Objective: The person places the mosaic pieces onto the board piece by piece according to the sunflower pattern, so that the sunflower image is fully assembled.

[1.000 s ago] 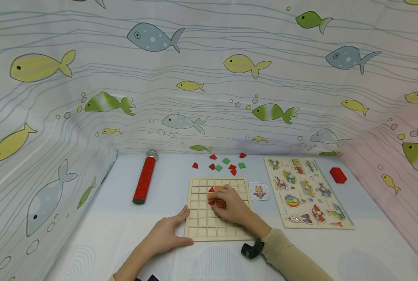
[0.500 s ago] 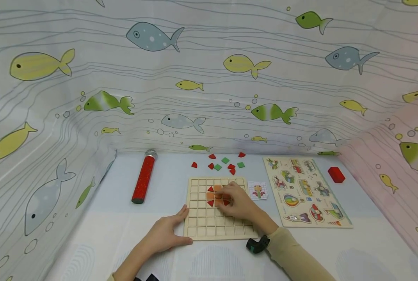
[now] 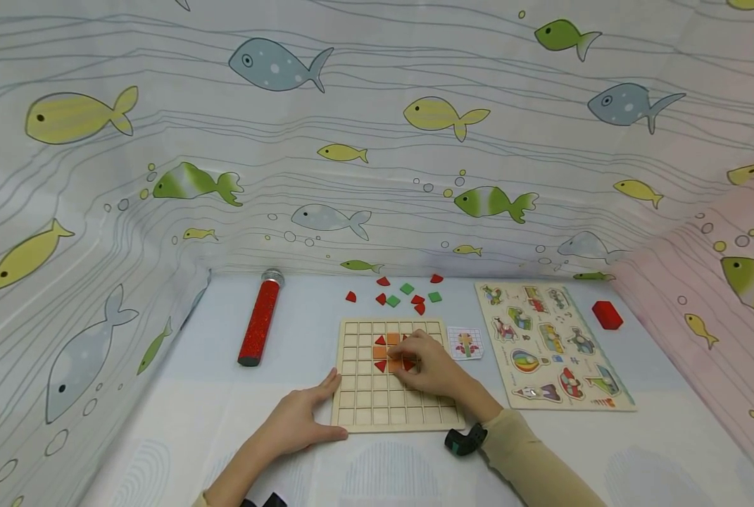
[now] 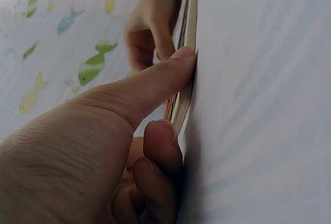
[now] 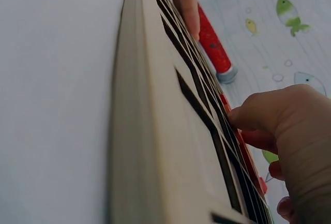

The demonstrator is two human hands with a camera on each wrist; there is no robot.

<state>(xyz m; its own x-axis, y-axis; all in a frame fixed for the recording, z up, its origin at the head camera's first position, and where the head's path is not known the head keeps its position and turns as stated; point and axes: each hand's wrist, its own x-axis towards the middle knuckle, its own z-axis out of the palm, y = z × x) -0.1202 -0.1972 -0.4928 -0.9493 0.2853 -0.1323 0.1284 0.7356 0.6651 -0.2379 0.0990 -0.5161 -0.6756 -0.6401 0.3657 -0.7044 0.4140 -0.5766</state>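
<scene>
A pale wooden grid board (image 3: 373,417) lies on the table. Orange square tiles (image 3: 379,352) and red quarter-round tiles (image 3: 381,366) sit in its cells. Over the middle of them is my right hand (image 3: 429,365), thumb and forefinger pinching an orange square tile mostly hidden under the fingertips. In the right wrist view the thumb and bent fingers (image 5: 258,120) come down right at the coloured tiles. My left hand (image 3: 297,422) rests against the board's near-left corner, thumb and forefinger spread; in the left wrist view the thumb (image 4: 155,81) lies along the board's edge.
Loose red tiles (image 3: 351,296) and green tiles (image 3: 407,289) lie behind the board. Right of it are a pattern card (image 3: 465,343), a picture puzzle board (image 3: 508,384) and a red block (image 3: 607,315). A red microphone (image 3: 260,324) lies to the left.
My right hand has shifted slightly right and settled over the middle tiles, uncovering a red tile beside its fingers. My left hand has stayed at the board's corner.
</scene>
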